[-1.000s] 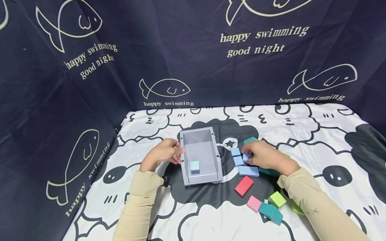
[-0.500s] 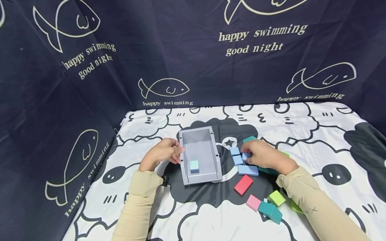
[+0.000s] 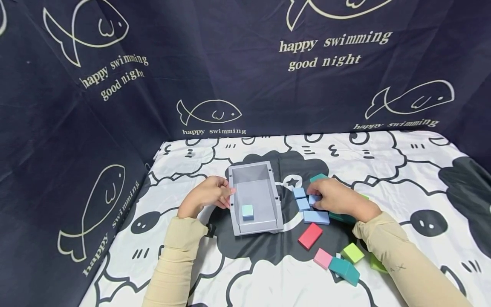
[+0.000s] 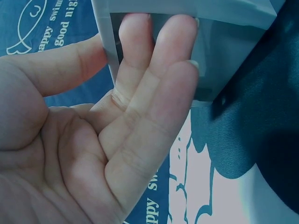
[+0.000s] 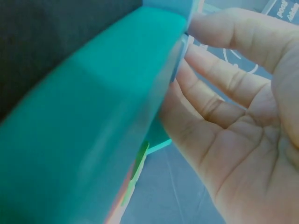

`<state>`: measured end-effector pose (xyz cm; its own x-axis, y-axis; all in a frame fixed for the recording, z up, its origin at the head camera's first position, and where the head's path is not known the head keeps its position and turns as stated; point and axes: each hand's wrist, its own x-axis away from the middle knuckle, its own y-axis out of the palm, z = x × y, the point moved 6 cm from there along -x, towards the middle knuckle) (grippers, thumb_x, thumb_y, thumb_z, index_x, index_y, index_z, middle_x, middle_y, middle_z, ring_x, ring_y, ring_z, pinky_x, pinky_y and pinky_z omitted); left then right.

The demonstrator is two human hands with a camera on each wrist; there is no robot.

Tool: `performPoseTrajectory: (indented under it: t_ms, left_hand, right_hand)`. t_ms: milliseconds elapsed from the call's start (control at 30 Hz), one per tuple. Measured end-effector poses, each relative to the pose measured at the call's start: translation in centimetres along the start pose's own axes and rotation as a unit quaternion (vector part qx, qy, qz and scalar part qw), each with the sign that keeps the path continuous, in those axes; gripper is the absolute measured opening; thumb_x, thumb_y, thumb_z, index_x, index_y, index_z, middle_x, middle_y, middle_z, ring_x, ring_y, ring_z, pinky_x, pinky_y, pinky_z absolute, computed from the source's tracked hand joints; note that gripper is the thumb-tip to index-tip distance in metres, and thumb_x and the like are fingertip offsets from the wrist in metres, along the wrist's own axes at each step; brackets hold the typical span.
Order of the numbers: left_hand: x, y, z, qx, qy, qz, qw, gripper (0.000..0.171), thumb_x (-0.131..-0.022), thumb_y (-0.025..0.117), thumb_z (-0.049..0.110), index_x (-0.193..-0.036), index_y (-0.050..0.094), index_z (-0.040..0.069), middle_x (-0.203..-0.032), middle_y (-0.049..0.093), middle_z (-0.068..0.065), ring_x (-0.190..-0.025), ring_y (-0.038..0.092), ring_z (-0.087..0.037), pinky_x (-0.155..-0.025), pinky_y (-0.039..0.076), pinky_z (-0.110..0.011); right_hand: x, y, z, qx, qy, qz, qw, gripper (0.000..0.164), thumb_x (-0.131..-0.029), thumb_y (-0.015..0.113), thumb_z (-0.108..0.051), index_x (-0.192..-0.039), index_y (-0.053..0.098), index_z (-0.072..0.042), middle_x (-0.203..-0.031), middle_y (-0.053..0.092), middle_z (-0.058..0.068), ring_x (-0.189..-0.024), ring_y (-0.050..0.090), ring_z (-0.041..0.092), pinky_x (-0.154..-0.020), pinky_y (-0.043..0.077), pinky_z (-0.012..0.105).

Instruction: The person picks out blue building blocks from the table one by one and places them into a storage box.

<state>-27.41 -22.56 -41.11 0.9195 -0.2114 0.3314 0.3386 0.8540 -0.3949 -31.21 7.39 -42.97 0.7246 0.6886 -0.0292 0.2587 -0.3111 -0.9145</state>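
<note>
My left hand (image 3: pixel 207 194) grips the left wall of a grey plastic box (image 3: pixel 255 189), thumb over the rim and fingers against the outside. Up close in the left wrist view, the fingertips (image 4: pixel 177 35) press on the box's side (image 4: pixel 229 51). Inside the box, near its front end, lies a small pale blue-green block (image 3: pixel 247 211). To the right, my right hand (image 3: pixel 339 198) pinches a small light blue block (image 3: pixel 313 199) between thumb and fingers, among other blue blocks (image 3: pixel 303 204). A teal block (image 5: pixel 93 116) fills much of the right wrist view and partly hides the pinched block.
A longer blue block (image 3: pixel 316 217) and a red block (image 3: pixel 310 236) lie in front of the right hand. Nearer are pink (image 3: pixel 323 259), teal (image 3: pixel 345 271) and lime green (image 3: pixel 352 253) blocks. More teal pieces (image 3: pixel 318 178) lie behind the hand. A dark curtain (image 3: pixel 268 85) hangs beyond the table.
</note>
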Motion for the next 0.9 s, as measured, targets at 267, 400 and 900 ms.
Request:
performPoseTrajectory:
  t_ms: [267,400,900]
  left_hand:
    - [0.0,0.0,0.0,0.005,-0.001,-0.001,1.0,0.016,-0.093,0.058,0.009,-0.083,0.049,-0.001,-0.061,0.062,-0.011,-0.059,0.066,-0.029,-0.051,0.058,-0.028]
    - [0.1,0.0,0.1,0.005,-0.001,-0.002,1.0,0.017,-0.093,0.058,0.009,-0.083,0.048,-0.001,-0.061,0.062,-0.012,-0.064,0.066,-0.036,-0.052,0.058,-0.029]
    - [0.1,-0.1,0.1,0.01,-0.005,-0.001,0.9999,0.015,-0.093,0.057,0.008,-0.085,0.049,-0.002,-0.061,0.062,-0.011,-0.06,0.066,-0.031,-0.05,0.058,-0.029]
  right_hand:
    - [0.1,-0.4,-0.3,-0.005,-0.016,0.006,1.0,0.023,-0.07,0.076,-0.004,-0.092,0.069,-0.003,-0.084,0.066,0.005,-0.075,0.056,0.017,-0.068,0.051,0.04]
    - [0.2,-0.9,-0.3,-0.007,-0.01,0.013,1.0,0.022,-0.069,0.076,-0.002,-0.091,0.07,-0.002,-0.08,0.066,0.006,-0.071,0.056,0.017,-0.065,0.051,0.04]
    - [0.9,-4.6,-0.7,0.005,0.028,0.099,0.995,0.026,-0.072,0.075,-0.005,-0.096,0.067,0.003,-0.086,0.066,0.013,-0.077,0.058,0.024,-0.068,0.053,0.045]
